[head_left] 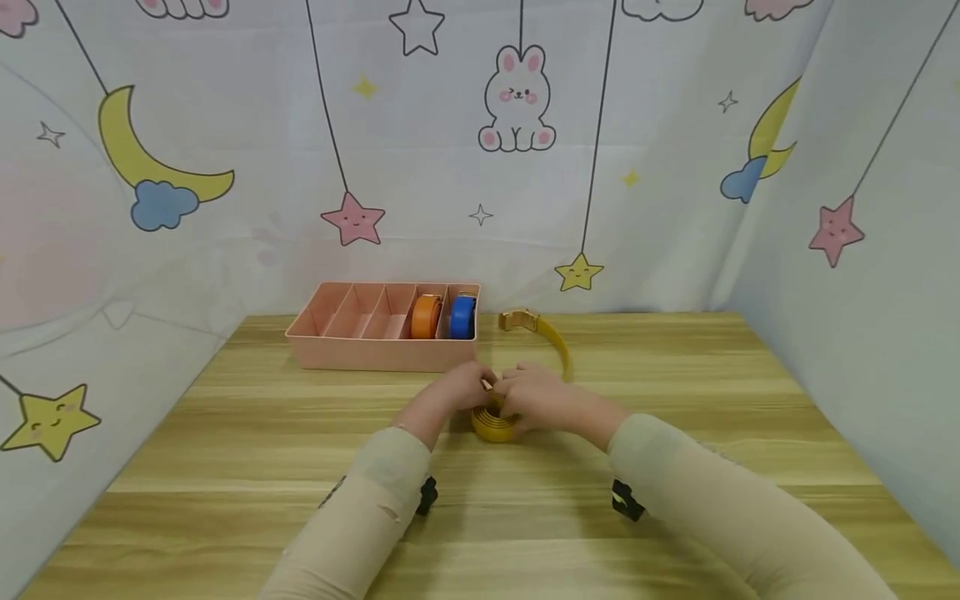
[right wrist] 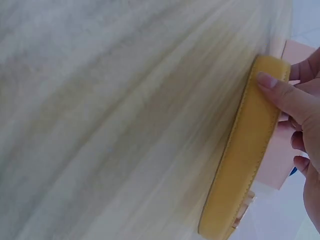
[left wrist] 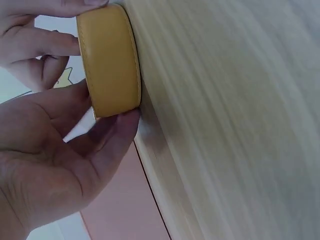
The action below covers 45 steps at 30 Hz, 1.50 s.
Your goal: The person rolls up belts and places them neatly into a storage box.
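A yellow belt (head_left: pixel 493 429) stands on its edge on the table, partly wound into a coil, its loose end curving away to a gold buckle (head_left: pixel 519 320) at the back. My left hand (head_left: pixel 456 392) holds the coil's left side, thumb and fingers against the strap (left wrist: pixel 111 62) in the left wrist view. From the other side my right hand (head_left: pixel 546 397) pinches the coil, some fingers inside it. Its thumb (right wrist: pixel 272 85) presses on the outer face of the strap in the right wrist view. The coil's inner turns are partly hidden by the fingers.
A pink divided box (head_left: pixel 386 354) stands behind my left hand, near the back of the table. Its two right compartments hold a rolled orange belt (head_left: pixel 425 318) and a rolled blue belt (head_left: pixel 462 318). A patterned cloth (head_left: pixel 435 167) hangs behind the wooden table (head_left: pixel 675 383).
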Each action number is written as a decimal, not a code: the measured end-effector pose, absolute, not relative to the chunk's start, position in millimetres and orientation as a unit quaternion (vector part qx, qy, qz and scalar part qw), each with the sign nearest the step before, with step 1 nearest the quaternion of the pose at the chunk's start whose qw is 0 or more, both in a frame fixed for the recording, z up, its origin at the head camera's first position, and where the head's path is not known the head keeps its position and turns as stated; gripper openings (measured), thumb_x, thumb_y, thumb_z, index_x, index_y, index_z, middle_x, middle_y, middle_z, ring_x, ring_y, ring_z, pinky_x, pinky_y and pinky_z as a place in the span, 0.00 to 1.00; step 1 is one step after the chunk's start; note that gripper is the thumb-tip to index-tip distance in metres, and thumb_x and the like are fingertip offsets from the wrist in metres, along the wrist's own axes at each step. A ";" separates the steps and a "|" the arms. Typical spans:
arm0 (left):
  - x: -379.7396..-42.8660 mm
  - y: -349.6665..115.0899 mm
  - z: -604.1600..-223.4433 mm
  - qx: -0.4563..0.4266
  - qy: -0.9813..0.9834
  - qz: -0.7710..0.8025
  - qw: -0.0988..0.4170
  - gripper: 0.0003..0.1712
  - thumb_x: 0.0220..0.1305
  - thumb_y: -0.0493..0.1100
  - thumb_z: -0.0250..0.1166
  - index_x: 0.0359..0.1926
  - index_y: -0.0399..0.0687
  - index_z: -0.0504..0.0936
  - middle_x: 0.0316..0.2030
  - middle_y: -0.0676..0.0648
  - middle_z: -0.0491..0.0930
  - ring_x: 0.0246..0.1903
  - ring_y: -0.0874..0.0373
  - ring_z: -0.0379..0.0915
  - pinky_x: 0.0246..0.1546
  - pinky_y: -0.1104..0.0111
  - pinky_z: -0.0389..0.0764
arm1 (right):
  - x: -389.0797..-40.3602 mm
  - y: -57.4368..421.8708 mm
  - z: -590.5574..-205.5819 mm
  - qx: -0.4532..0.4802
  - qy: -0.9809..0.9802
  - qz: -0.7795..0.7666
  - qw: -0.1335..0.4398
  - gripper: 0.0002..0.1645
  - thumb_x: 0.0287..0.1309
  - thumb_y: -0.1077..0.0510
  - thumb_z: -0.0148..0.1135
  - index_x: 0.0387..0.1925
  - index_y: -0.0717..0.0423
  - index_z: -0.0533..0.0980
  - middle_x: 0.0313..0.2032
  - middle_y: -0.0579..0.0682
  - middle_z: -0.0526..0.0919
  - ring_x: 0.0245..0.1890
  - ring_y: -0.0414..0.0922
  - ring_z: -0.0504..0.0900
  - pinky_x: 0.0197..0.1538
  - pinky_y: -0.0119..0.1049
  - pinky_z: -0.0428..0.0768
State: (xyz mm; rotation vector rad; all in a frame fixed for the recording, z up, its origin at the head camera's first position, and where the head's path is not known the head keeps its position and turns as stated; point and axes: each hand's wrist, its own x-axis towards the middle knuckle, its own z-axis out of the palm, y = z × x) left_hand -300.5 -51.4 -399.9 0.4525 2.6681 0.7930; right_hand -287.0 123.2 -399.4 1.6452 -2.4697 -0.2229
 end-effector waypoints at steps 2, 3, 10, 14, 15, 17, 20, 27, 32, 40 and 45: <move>-298.1 -49.5 -398.4 0.129 0.941 0.270 0.157 0.10 0.56 0.36 0.70 0.39 0.37 0.83 0.30 0.47 0.77 0.30 0.55 0.70 0.33 0.67 0.73 | -285.8 121.4 -400.7 0.539 -0.835 -0.076 0.083 0.15 0.39 0.39 0.76 0.25 0.43 0.86 0.29 0.37 0.73 0.32 0.40 0.69 0.34 0.33 0.59; -296.7 -48.6 -397.5 0.117 0.946 0.262 0.153 0.08 0.54 0.37 0.71 0.33 0.38 0.82 0.26 0.48 0.75 0.26 0.56 0.67 0.29 0.68 0.71 | -285.3 120.7 -401.8 0.531 -0.840 -0.074 0.083 0.16 0.38 0.39 0.76 0.25 0.43 0.86 0.29 0.37 0.73 0.31 0.40 0.70 0.34 0.33 0.60; -291.0 -41.8 -392.4 0.102 0.965 0.205 0.129 0.12 0.54 0.35 0.67 0.19 0.45 0.73 0.19 0.50 0.66 0.20 0.56 0.60 0.22 0.68 0.63 | -282.4 115.1 -407.7 0.491 -0.863 -0.058 0.102 0.17 0.39 0.38 0.77 0.18 0.44 0.83 0.28 0.37 0.75 0.29 0.40 0.69 0.36 0.35 0.63; -293.5 -41.5 -394.1 0.105 0.962 0.217 0.129 0.02 0.57 0.36 0.67 0.33 0.42 0.82 0.29 0.48 0.77 0.28 0.54 0.69 0.30 0.65 0.72 | -282.1 114.6 -407.0 0.485 -0.866 -0.074 0.095 0.17 0.40 0.36 0.76 0.23 0.43 0.85 0.30 0.37 0.76 0.31 0.40 0.68 0.39 0.36 0.63; -294.2 -41.6 -395.1 0.110 0.960 0.219 0.132 0.06 0.58 0.36 0.67 0.37 0.42 0.83 0.33 0.48 0.79 0.31 0.54 0.70 0.34 0.64 0.74 | -282.0 115.2 -406.6 0.488 -0.864 -0.081 0.093 0.18 0.40 0.36 0.75 0.23 0.43 0.85 0.31 0.37 0.76 0.31 0.40 0.67 0.39 0.37 0.63; -296.0 -41.6 -397.0 0.126 0.957 0.223 0.138 0.11 0.59 0.36 0.66 0.44 0.42 0.84 0.40 0.46 0.81 0.36 0.53 0.72 0.41 0.62 0.75 | -282.1 117.9 -405.2 0.495 -0.860 -0.094 0.086 0.19 0.40 0.34 0.75 0.26 0.42 0.86 0.32 0.37 0.75 0.32 0.41 0.66 0.41 0.37 0.62; -297.6 -43.2 -398.6 0.159 0.948 0.233 0.146 0.14 0.60 0.36 0.66 0.49 0.42 0.83 0.47 0.45 0.80 0.42 0.52 0.72 0.49 0.61 0.74 | -282.5 122.7 -404.1 0.516 -0.847 -0.096 0.084 0.21 0.39 0.35 0.76 0.33 0.41 0.87 0.35 0.38 0.76 0.34 0.41 0.66 0.43 0.39 0.62; -300.1 -49.9 -396.4 0.223 0.926 0.254 0.169 0.16 0.62 0.32 0.65 0.52 0.41 0.82 0.46 0.45 0.80 0.43 0.52 0.73 0.50 0.60 0.74 | -291.3 132.6 -401.4 0.545 -0.818 -0.133 0.128 0.15 0.52 0.47 0.73 0.44 0.31 0.85 0.41 0.42 0.79 0.35 0.43 0.68 0.43 0.42 0.63; -300.4 -51.5 -398.7 0.235 0.911 0.280 0.192 0.17 0.63 0.30 0.64 0.53 0.41 0.82 0.47 0.46 0.81 0.47 0.52 0.75 0.52 0.61 0.76 | -297.1 131.9 -399.0 0.552 -0.804 -0.156 0.158 0.10 0.56 0.49 0.68 0.39 0.27 0.86 0.35 0.38 0.78 0.33 0.42 0.66 0.39 0.39 0.60; -302.7 -55.2 -401.3 0.211 0.921 0.289 0.156 0.17 0.60 0.36 0.69 0.51 0.40 0.84 0.43 0.45 0.82 0.42 0.53 0.75 0.47 0.63 0.77 | -293.7 126.0 -398.2 0.543 -0.818 -0.129 0.139 0.11 0.49 0.49 0.74 0.37 0.32 0.87 0.38 0.37 0.81 0.32 0.41 0.68 0.37 0.37 0.58; -304.2 -56.4 -405.5 0.151 0.929 0.305 0.144 0.17 0.59 0.38 0.71 0.50 0.41 0.84 0.41 0.45 0.81 0.39 0.52 0.75 0.42 0.63 0.78 | -289.6 120.5 -398.4 0.508 -0.847 -0.123 0.096 0.15 0.42 0.47 0.78 0.37 0.37 0.88 0.36 0.37 0.80 0.34 0.41 0.70 0.38 0.38 0.61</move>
